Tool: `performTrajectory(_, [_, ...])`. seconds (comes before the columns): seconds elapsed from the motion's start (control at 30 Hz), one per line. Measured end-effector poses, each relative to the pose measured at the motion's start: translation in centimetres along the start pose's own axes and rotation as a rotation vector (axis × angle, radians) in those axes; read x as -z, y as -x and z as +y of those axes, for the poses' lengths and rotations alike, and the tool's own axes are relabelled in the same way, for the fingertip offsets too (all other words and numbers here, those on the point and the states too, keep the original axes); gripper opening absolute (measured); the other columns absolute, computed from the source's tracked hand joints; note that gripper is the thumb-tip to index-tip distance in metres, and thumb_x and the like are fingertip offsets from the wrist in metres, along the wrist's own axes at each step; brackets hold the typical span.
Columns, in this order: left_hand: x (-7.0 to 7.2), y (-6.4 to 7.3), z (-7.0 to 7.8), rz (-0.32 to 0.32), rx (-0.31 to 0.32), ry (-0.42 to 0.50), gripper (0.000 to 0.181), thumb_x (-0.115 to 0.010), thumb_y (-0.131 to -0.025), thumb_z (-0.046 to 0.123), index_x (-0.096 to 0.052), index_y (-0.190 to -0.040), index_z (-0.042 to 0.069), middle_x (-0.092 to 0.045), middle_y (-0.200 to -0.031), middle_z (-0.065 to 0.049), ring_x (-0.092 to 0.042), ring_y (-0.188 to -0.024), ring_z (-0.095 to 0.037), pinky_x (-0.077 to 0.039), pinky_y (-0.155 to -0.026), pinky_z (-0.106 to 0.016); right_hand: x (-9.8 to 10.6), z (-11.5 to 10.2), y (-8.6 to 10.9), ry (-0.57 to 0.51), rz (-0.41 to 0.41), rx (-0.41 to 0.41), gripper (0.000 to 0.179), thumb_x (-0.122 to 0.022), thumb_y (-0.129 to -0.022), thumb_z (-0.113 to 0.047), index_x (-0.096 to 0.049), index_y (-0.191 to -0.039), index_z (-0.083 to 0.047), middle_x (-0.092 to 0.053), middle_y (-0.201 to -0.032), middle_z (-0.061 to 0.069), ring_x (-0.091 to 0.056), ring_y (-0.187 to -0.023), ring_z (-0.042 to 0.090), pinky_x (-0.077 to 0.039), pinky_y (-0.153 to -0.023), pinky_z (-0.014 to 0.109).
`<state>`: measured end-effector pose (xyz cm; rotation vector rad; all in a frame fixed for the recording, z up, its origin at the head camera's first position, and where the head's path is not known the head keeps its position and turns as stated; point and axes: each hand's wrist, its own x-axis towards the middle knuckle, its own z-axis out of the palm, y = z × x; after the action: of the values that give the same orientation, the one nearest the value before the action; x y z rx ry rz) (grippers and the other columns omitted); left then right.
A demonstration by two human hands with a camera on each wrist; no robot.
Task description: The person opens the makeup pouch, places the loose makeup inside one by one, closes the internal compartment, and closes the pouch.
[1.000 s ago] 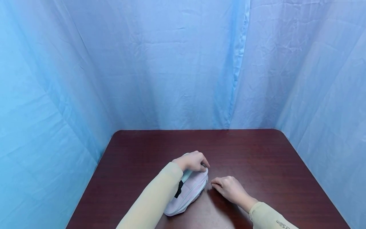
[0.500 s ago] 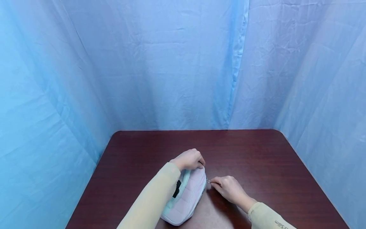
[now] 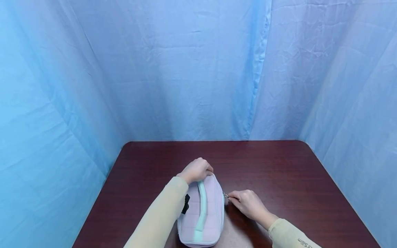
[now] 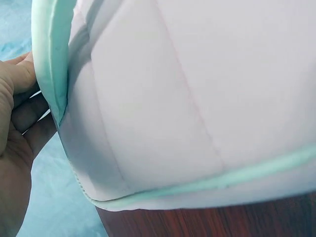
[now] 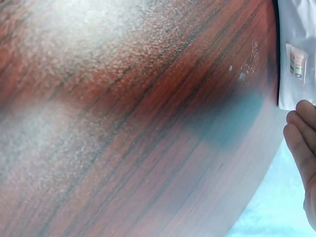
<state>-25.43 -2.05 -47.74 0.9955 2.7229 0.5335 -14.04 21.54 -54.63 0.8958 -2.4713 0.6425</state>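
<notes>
A lilac quilted zip pouch (image 3: 212,210) with a mint strap (image 3: 202,206) lies near the front middle of the table, its long side pointing away from me. My left hand (image 3: 196,171) grips its far end; in the left wrist view the thumb and fingers (image 4: 24,74) hold the edge beside the strap. At the pouch's right side, my right hand (image 3: 249,204) pinches the zipper pull (image 3: 225,195) between thumb and fingers. The right wrist view catches only part of that hand, below a small printed tag (image 5: 296,64) on the pouch.
The dark red-brown table (image 3: 279,172) has rounded far corners. Blue curtains (image 3: 192,69) hang behind it and along both sides. A black bow-shaped piece (image 3: 185,204) shows at the pouch's left side, partly behind my left sleeve.
My left hand has moved left and slightly away, turning the pouch from slanted to nearly straight, its top and strap now facing up. The right hand stays almost still at the zipper pull.
</notes>
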Motion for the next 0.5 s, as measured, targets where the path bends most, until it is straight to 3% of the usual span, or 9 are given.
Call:
performTrajectory(0.13, [0.0,0.3,-0.5,0.017,0.063,0.016,0.019,-0.069,-0.099,0.019,-0.08,-0.113,0.012,-0.078,-0.106,0.001,-0.071,-0.098,-0.013,-0.058,-0.079,-0.025,0.1,0.0,-0.1,0.0,0.004,0.0,0.017,-0.084,-0.078,-0.003,-0.077,-0.087,-0.015,-0.076,-0.08,-0.009,-0.069,-0.068,0.003,-0.054,-0.057,0.022])
performTrajectory(0.33, [0.1,0.7,-1.5,0.073,0.162,0.048,0.02,-0.068,-0.099,0.019,-0.08,-0.114,0.011,-0.077,-0.11,-0.001,-0.071,-0.108,-0.019,-0.059,-0.092,-0.033,0.2,0.4,-0.2,0.015,-0.001,-0.012,0.016,-0.084,-0.078,-0.004,-0.078,-0.088,-0.015,-0.076,-0.08,-0.008,-0.07,-0.069,0.003,-0.055,-0.058,0.022])
performTrajectory(0.5, [0.2,1.1,-2.5,0.13,0.23,0.065,0.018,-0.069,-0.098,0.016,-0.081,-0.111,0.011,-0.078,-0.107,-0.002,-0.072,-0.106,-0.02,-0.06,-0.09,-0.035,0.3,0.8,-0.1,0.02,-0.015,-0.034,0.013,-0.084,-0.08,-0.006,-0.078,-0.088,-0.014,-0.077,-0.081,-0.007,-0.07,-0.07,0.003,-0.056,-0.058,0.023])
